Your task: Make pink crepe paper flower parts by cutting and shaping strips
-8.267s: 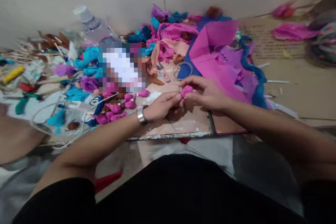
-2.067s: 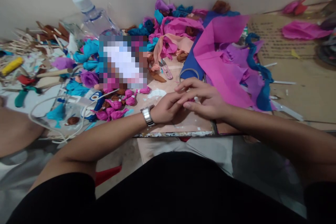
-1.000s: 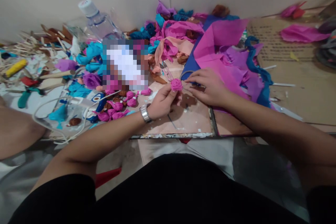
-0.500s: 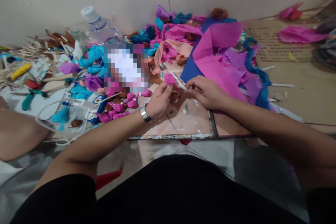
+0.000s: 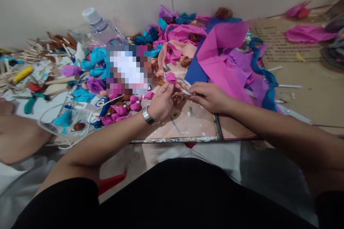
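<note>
Between the thumb and fingers of my left hand [image 5: 161, 103] is a small pink crepe paper rose [image 5: 171, 77], its petals pointing up and away from me. My right hand [image 5: 208, 96] pinches a thin white roll of tape [image 5: 185, 86], which sits just right of the flower. The fingers partly cover the ring and the flower's base, so whether the tape touches the base I cannot tell. Metal scissor tips [image 5: 166, 68] lie on the table just beyond the flower. Several finished pink paper buds [image 5: 118, 111] with white-wrapped ends lie left of my left hand.
Pink crepe paper [image 5: 223, 53] lies over a blue sheet [image 5: 197, 66] beyond my right hand. A clear bottle [image 5: 103, 30] stands at the back left. A white cable [image 5: 87, 128] loops near the front edge. Wooden sticks [image 5: 40, 52] pile up left; another person's limb [image 5: 20, 136] rests there.
The pink rose has tipped away and moved slightly left. The roll of tape has turned so its ring shows more openly, and my right hand has shifted slightly with it.
</note>
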Demonstrator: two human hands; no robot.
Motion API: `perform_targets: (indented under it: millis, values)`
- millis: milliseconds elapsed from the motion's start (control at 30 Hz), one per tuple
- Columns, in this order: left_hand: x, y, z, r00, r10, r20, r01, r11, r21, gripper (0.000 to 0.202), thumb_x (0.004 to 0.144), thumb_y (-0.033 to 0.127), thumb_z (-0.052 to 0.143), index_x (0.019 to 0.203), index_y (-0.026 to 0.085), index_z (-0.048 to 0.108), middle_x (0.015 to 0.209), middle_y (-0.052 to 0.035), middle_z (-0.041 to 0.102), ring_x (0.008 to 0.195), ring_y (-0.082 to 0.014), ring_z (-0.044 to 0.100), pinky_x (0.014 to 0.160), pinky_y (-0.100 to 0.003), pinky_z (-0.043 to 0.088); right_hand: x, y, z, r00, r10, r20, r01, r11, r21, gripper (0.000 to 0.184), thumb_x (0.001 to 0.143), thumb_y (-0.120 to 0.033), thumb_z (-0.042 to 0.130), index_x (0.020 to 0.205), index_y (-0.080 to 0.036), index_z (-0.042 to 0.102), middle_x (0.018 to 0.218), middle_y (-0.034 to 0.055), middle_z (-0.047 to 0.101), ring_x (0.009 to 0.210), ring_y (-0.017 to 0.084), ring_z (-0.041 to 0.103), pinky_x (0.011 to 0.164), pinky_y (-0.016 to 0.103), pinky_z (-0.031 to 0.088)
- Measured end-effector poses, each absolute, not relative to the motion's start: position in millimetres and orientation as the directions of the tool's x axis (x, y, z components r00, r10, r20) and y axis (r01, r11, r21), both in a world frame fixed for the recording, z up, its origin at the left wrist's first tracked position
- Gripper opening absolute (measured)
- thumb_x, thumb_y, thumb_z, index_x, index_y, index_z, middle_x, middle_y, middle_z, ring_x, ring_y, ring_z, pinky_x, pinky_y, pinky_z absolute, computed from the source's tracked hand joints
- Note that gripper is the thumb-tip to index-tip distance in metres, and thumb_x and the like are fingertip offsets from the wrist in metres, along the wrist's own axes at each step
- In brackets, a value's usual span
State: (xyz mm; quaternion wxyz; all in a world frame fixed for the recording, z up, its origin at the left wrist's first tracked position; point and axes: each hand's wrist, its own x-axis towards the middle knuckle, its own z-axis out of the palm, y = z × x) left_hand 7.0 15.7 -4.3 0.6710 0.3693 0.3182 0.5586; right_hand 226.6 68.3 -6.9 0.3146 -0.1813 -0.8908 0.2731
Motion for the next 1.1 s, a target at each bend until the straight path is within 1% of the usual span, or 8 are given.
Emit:
perform_targets:
  millis: [233,367,567,767,867,933,1000,1100]
  values:
    - [7.1,15.4,-1.9,0.147,0.988,-0.054,-0.534,0.125,0.836,0.024,0.097,0.039,0.077,0.087,0.018,0.071,0.096,-0.0035,0.072,0.085,-0.0126,0.068,0.073,-0.022,0.055,227.3,67.6,-6.9,-0.719,0.467,0.515,0.106,0.806,-0.583,0.018,0.106,-0.028,0.062,0.113,-0.020,0.077,0.108,0.0092,0.078,0.100,0.021,0.074,0.086,0.032,0.055]
    - [6.8,14.5,-2.2,0.156,0.987,-0.032,-0.525,0.111,0.844,0.025,0.096,0.040,0.078,0.086,0.018,0.070,0.094,-0.0029,0.069,0.083,-0.0125,0.065,0.075,-0.024,0.056,228.5,65.8,-2.3,-0.711,0.488,0.506,0.129,0.798,-0.588,0.016,0.104,-0.032,0.067,0.103,-0.019,0.077,0.096,0.0069,0.077,0.089,0.019,0.073,0.080,0.030,0.054]
    - [8.0,10.7,-3.2,0.188,0.982,-0.001,-0.459,0.089,0.884,0.033,0.094,0.048,0.079,0.087,0.018,0.069,0.099,-0.0042,0.069,0.080,-0.0130,0.064,0.077,-0.027,0.057,229.4,62.5,4.7,-0.659,0.557,0.505,0.229,0.788,-0.571,0.026,0.100,-0.040,0.071,0.087,-0.018,0.073,0.084,0.0055,0.071,0.075,0.017,0.065,0.067,0.029,0.047]
    - [7.3,11.0,-4.0,0.199,0.979,0.053,-0.483,0.051,0.874,0.036,0.089,0.051,0.084,0.088,0.018,0.069,0.099,-0.0034,0.067,0.080,-0.0127,0.065,0.080,-0.028,0.058,230.0,63.2,3.8,-0.674,0.514,0.530,0.189,0.814,-0.549,0.018,0.101,-0.032,0.066,0.091,-0.019,0.072,0.089,0.0073,0.071,0.083,0.020,0.067,0.076,0.031,0.051]
    - [4.5,11.8,-7.5,0.201,0.977,0.073,-0.452,0.026,0.892,0.035,0.092,0.051,0.080,0.089,0.019,0.069,0.101,-0.0030,0.067,0.081,-0.0127,0.066,0.078,-0.027,0.057,230.2,65.5,0.5,-0.699,0.466,0.542,0.166,0.843,-0.511,0.016,0.102,-0.030,0.063,0.098,-0.019,0.074,0.095,0.0092,0.073,0.090,0.022,0.068,0.083,0.035,0.053]
    - [1.4,11.7,-10.5,0.221,0.966,0.136,-0.379,-0.043,0.924,0.033,0.098,0.051,0.073,0.090,0.020,0.070,0.103,-0.0035,0.067,0.084,-0.0135,0.066,0.079,-0.028,0.055,230.0,66.6,-1.9,-0.709,0.446,0.547,0.164,0.858,-0.486,0.014,0.101,-0.024,0.061,0.102,-0.018,0.074,0.099,0.0104,0.074,0.094,0.024,0.069,0.085,0.036,0.054]
    - [-2.0,10.6,-11.9,0.259,0.933,0.248,-0.252,-0.182,0.950,0.034,0.104,0.051,0.063,0.092,0.020,0.072,0.105,-0.0055,0.068,0.090,-0.0160,0.067,0.084,-0.031,0.054,229.4,66.9,-3.7,-0.713,0.436,0.549,0.157,0.862,-0.481,0.017,0.096,-0.015,0.059,0.104,-0.018,0.074,0.103,0.0111,0.075,0.097,0.024,0.070,0.086,0.035,0.055]
    - [-5.8,7.7,-8.3,0.355,0.840,0.410,-0.019,-0.432,0.902,0.040,0.109,0.051,0.052,0.095,0.021,0.074,0.106,-0.0095,0.070,0.100,-0.0217,0.066,0.092,-0.037,0.052,229.1,65.8,-3.4,-0.684,0.465,0.561,0.161,0.848,-0.506,0.030,0.089,-0.007,0.055,0.110,-0.018,0.074,0.106,0.0101,0.076,0.098,0.022,0.072,0.087,0.033,0.056]
